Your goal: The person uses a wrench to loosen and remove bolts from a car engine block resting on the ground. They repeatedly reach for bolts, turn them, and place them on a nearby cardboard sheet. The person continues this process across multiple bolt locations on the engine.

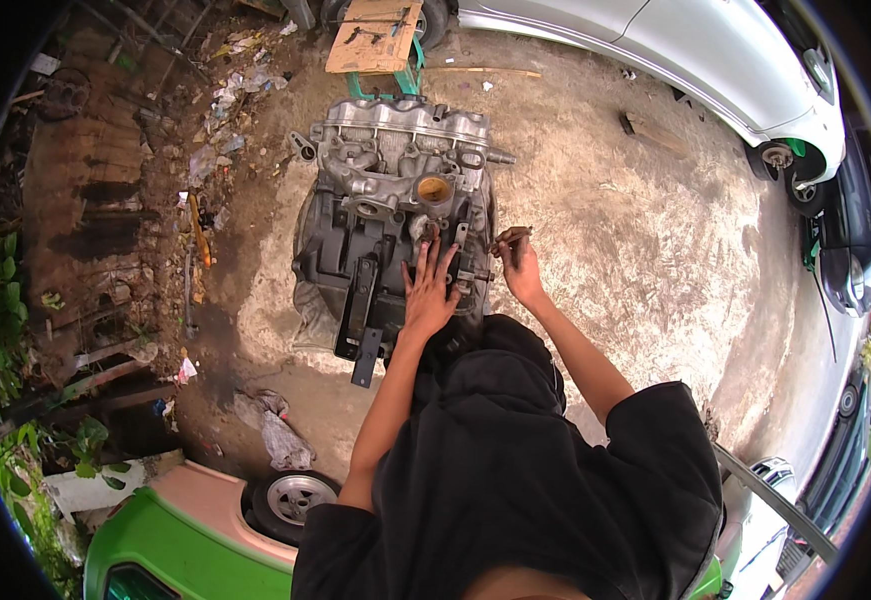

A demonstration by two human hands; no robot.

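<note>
Looking down past my black sleeves, I see the engine [395, 215] sitting on the concrete ground [635, 240], and I place everything else from it. My left hand [429, 288] lies flat on the engine's near face, fingers spread wide, gripping nothing. My right hand [518, 262] hovers just off the engine's right near corner, fingers pinched around a small dark part [511, 238]; I cannot tell what kind it is. A black bracket [363, 318] hangs down the engine's near left side. Beyond the engine stands a wooden board [375, 38] on a green stand. Well right of the engine is a white car [695, 50]; behind me, nearer than the engine, a green car [185, 545].
</note>
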